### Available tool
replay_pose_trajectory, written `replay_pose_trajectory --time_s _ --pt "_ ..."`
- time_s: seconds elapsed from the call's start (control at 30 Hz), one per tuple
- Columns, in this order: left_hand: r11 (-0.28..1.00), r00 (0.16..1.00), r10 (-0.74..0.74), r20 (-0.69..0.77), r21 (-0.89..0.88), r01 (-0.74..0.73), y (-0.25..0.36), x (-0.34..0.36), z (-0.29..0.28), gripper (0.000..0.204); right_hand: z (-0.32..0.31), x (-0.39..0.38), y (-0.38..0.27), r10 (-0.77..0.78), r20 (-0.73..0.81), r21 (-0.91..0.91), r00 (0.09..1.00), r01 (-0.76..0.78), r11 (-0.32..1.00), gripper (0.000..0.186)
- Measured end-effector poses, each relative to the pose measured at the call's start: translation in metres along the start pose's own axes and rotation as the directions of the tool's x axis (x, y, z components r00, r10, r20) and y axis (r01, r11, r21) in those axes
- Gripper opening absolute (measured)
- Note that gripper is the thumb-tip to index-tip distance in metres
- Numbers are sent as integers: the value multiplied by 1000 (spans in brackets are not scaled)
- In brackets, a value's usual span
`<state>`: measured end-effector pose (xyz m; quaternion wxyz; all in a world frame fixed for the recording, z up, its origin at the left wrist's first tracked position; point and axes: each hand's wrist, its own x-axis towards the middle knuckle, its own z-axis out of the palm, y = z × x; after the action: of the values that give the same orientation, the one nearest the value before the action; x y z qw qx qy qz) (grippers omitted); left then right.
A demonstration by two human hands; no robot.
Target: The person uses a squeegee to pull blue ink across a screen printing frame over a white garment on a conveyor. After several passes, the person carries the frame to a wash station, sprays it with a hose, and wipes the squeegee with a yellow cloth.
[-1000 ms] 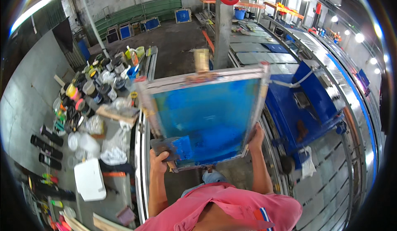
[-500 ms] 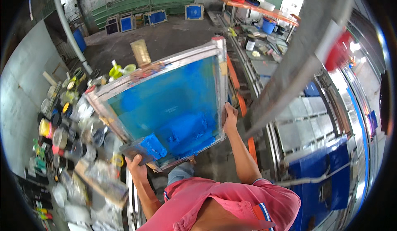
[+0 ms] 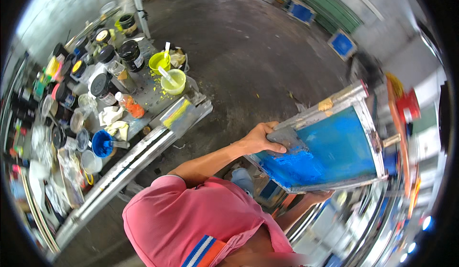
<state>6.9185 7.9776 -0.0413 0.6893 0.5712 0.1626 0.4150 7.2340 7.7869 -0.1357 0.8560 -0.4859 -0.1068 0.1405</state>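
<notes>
and here's my left hand [image 3: 263,139], thumb and fingers closed on the grey scraper [image 3: 289,139] against the tilted blue screen frame [image 3: 342,145], right of the cluttered bench [image 3: 148,94], my right hand [image 3: 319,197] beneath, its hidden grip i can't tell.

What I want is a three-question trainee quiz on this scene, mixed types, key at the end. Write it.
1. True or false: the left hand grips the flat grey tool.
2. Which colour is the thick ink smeared on the framed screen? A) red B) blue C) white
3. Which hand is at the framed screen's lower edge in the picture?

Key: 1. True. 2. B. 3. The right hand.
</notes>
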Motion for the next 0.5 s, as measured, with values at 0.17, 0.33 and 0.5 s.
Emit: replay_pose_trajectory --time_s 0.17,0.33,0.5 --pt "984 958 92 -270 175 -45 1 142 -34 34 133 172 84 88 149 -382 985 -25 924 59" --pt "827 833 194 -518 543 144 -21 298 -101 46 230 380 209 410 391 -680 824 -41 732 63" --pt "466 729 280 -625 752 466 -83 458 -192 46 277 485 339 724 162 -862 670 -260 434 55"
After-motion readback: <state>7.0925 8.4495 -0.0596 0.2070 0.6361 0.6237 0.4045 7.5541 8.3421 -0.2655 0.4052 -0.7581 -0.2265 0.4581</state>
